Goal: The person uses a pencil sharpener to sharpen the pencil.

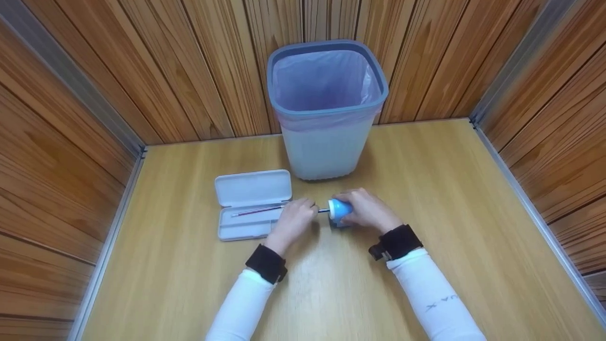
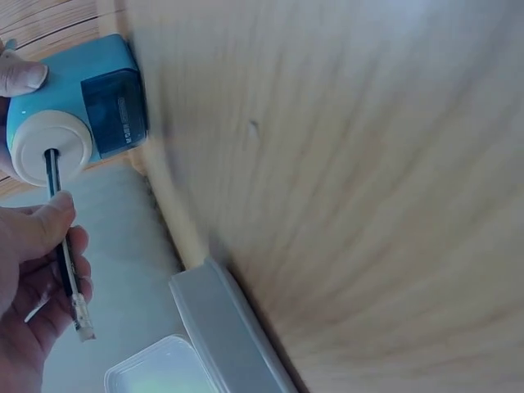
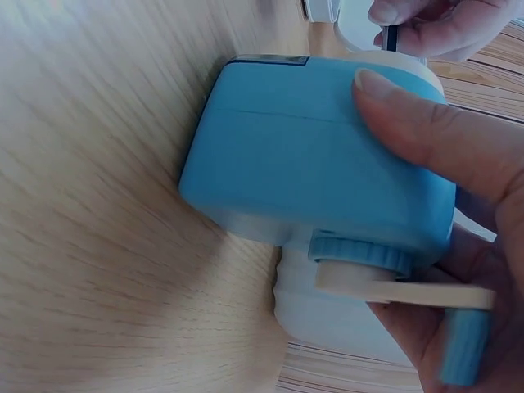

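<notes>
My left hand [image 1: 296, 219] pinches a dark pencil [image 2: 65, 266] between thumb and fingers, its eraser end [image 2: 84, 332] sticking out behind them. The pencil's front end sits in the hole of a blue crank pencil sharpener [image 1: 342, 208]. Around the sharpener body [image 3: 286, 155] curl the thumb and fingers of my right hand [image 1: 371, 208], holding it on the table. A cream crank arm with a blue knob [image 3: 465, 348] hangs on the side facing the right wrist camera. The sharpener's dark clear window [image 2: 116, 113] is down near the tabletop.
An open grey pencil case [image 1: 253, 187] lies left of my hands, with a reddish pencil [image 1: 258, 211] inside. Behind the hands stands a lined waste bin [image 1: 326, 147]. Wood-panelled walls [image 1: 189, 71] border the table [image 1: 331, 293] at the back and sides.
</notes>
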Motion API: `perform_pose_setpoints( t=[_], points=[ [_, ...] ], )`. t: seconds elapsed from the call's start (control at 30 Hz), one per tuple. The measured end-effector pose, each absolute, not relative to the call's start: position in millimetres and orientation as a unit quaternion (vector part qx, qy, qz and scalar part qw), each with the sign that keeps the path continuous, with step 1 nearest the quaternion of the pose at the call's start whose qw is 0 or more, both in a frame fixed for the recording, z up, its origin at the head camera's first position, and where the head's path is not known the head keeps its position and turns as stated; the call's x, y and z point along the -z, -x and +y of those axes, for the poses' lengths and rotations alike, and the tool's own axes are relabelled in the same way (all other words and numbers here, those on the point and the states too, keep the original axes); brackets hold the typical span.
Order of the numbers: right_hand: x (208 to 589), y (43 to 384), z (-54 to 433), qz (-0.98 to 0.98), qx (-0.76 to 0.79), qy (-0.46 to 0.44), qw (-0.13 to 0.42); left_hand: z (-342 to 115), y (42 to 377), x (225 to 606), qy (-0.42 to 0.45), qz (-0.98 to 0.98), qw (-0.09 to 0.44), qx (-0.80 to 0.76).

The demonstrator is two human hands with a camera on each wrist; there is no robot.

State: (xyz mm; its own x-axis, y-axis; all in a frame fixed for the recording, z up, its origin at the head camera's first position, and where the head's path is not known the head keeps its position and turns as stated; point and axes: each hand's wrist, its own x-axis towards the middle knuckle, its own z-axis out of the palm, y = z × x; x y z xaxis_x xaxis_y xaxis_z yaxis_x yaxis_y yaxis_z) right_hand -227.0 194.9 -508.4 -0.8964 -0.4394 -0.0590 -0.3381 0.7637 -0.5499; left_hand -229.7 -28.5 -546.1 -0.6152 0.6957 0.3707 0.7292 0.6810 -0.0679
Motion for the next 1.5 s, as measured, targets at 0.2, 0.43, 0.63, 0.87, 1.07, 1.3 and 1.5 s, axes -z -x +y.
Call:
perform_pose_setpoints(
  t=[0.2,0.43,0.63,0.87,1.07,1.3,1.5],
  points=[
    [508,227,193,0.937,0.270,0.202,0.097,-27,229,546,0.396,-0.899,0.175,0.057],
    [508,228,192,0.940,0.255,0.214,0.077,-26,233,547,0.398,-0.896,0.183,0.072],
    [508,228,192,0.941,0.243,0.228,0.061,-25,234,545,0.393,-0.897,0.188,0.076],
    [508,228,191,0.941,0.242,0.232,0.056,-26,235,542,0.386,-0.903,0.167,0.085],
    [509,227,188,0.940,0.239,0.234,0.061,-30,232,542,0.379,-0.907,0.158,0.095],
    [510,225,181,0.942,0.226,0.242,0.052,-38,229,542,0.370,-0.908,0.168,0.103],
    [511,222,176,0.943,0.206,0.259,0.033,-43,227,541,0.364,-0.912,0.165,0.097]
  ],
)
